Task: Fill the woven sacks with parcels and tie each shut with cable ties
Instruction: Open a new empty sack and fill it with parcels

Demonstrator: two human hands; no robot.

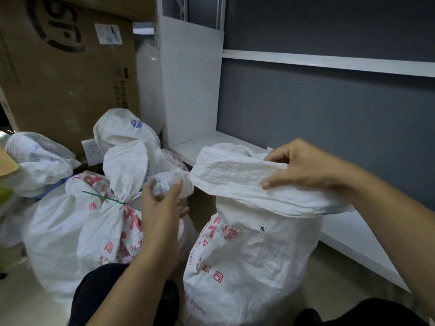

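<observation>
White woven sack with red print (249,250) stands upright, mouth up — right hand (303,167) grips its rolled rim, left hand (162,203) spread wide, holding nothing.

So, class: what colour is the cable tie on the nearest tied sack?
Green cable tie, head view.

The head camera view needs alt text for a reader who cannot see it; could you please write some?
A person's right hand grips the rolled-down rim of an untied white woven sack, while the left hand reaches, fingers open, toward its other side. To the left stand tied sacks, one cinched with a green cable tie, before a cardboard box and white shelving.
</observation>
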